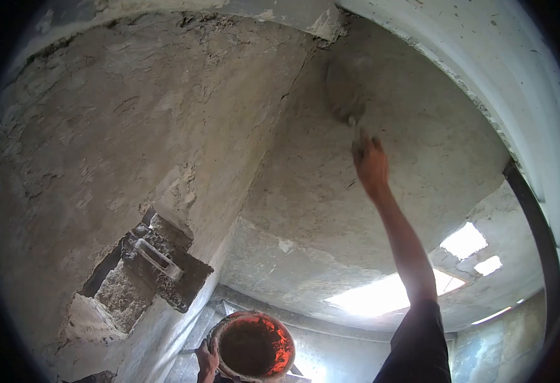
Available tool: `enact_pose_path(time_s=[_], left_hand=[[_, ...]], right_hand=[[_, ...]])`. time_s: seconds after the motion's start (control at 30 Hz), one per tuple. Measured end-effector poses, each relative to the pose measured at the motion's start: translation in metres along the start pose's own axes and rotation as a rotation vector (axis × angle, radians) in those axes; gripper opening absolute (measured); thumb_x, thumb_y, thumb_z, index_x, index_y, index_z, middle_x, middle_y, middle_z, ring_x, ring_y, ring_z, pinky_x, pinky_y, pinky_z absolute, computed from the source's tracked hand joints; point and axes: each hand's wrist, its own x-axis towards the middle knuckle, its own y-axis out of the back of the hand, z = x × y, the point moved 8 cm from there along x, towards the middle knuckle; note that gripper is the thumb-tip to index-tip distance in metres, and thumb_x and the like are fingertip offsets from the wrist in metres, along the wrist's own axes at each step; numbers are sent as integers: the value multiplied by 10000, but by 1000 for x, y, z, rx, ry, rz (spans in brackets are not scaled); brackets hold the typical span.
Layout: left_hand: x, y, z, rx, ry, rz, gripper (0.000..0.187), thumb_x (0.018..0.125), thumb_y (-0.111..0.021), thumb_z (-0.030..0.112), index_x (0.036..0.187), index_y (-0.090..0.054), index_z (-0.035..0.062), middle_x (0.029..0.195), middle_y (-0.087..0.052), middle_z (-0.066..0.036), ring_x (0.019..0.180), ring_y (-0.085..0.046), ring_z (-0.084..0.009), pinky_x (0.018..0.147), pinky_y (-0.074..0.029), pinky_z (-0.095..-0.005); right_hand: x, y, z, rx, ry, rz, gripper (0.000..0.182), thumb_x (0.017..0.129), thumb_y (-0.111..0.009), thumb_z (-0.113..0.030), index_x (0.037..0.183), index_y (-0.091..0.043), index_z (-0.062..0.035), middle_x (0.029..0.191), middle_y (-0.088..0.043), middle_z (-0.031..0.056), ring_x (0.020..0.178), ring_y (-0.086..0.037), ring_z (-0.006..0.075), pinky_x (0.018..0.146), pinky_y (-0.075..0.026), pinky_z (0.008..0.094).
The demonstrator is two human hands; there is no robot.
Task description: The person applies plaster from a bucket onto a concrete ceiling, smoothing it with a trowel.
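Observation:
My right hand [372,161] reaches up, closed around the handle of a trowel [345,92]. Its blade is smeared by motion and lies against the grey plastered wall [312,172], near the upper corner. Low in the view, my left hand [208,361] grips the rim of an orange bucket [283,348]. Dark grey mortar [246,346] is inside the bucket, and dried mortar crusts its rim. To the left, a plastering float [160,260] with a pale handle rests at a broken opening in the side wall, handle facing outward.
Rough plaster covers the left wall [101,147], with a jagged hole [109,281] low in it. A pale curved edge [503,57] runs along the upper right, above a dark upright bar [535,217]. Bright openings [372,295] show at lower right.

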Motion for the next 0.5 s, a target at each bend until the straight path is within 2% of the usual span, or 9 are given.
enact_pose_path(time_s=[0.13, 0.2, 0.27, 0.3, 0.33, 0.4, 0.43, 0.47, 0.5], left_hand=[[-5, -2, -5, 190, -76, 81, 404, 867, -558, 322, 937, -602, -74, 928, -598, -288, 909, -560, -438, 838, -426, -453], [-4, -12, -21, 44, 136, -136, 484, 860, -572, 362, 1022, -580, -94, 1022, -574, -311, 1007, -525, -444, 935, -378, -443], [-7, 2, 10, 162, -91, 34, 583, 838, -601, 405, 1132, -524, -92, 1109, -546, -300, 1065, -502, -432, 953, -377, -438], [-2, -1, 15, -25, 38, -147, 594, 840, -601, 398, 1159, -503, -94, 1135, -532, -300, 1079, -494, -430, 958, -374, -436], [-1, 1, 25, -9, -119, -43, 581, 838, -606, 390, 1158, -510, -85, 1106, -546, -292, 1060, -501, -424, 953, -373, -439], [0, -5, 28, -46, -3, -184, 493, 835, -624, 356, 1089, -559, -61, 996, -597, -259, 846, -590, -396, 769, -477, -428], [-7, -6, 30, 143, -190, -124, 408, 836, -634, 336, 992, -601, -39, 861, -625, -233, 727, -609, -368, 663, -487, -407], [-3, 2, 59, -124, -167, -14, 360, 840, -637, 317, 950, -614, -25, 787, -628, -216, 708, -617, -342, 649, -477, -402], [-4, -5, 51, -45, -90, -108, 375, 842, -632, 320, 961, -607, -34, 807, -630, -220, 731, -627, -347, 655, -476, -402]], right_hand=[[-137, -18, 5, 339, 102, -25, 520, 812, -625, -213, 1272, -439, -57, 991, -560, 267, 859, -584, 423, 676, -489, 459], [-230, -46, 26, 400, -224, -235, 325, 805, -624, -208, 1059, -521, -34, 837, -599, 237, 745, -595, 424, 633, -482, 458], [-320, -59, 37, 348, -355, -396, 273, 806, -619, -221, 985, -528, -36, 803, -603, 234, 738, -599, 415, 628, -476, 466], [-358, -64, 39, 328, -345, -484, 260, 809, -614, -226, 969, -539, -36, 779, -602, 237, 743, -595, 421, 634, -472, 474], [-402, -61, 33, 318, -346, -598, 248, 812, -609, -230, 953, -550, -35, 756, -600, 240, 748, -592, 428, 641, -467, 481], [-493, -50, 45, 491, -906, -862, 212, 807, -659, -233, 851, -581, -41, 603, -582, 94, 479, -550, 144, 413, -437, 312], [-532, -41, 42, 623, -965, -860, 211, 796, -684, -200, 890, -566, -52, 620, -576, 57, 461, -526, 98, 355, -393, 270], [-552, -26, 27, 731, -1030, -890, 302, 771, -710, -160, 980, -521, -53, 635, -574, 64, 470, -518, 97, 354, -389, 274], [-578, -22, 24, 836, -907, -907, 381, 762, -717, -119, 1037, -460, -60, 639, -566, 65, 466, -499, 89, 347, -378, 268]])
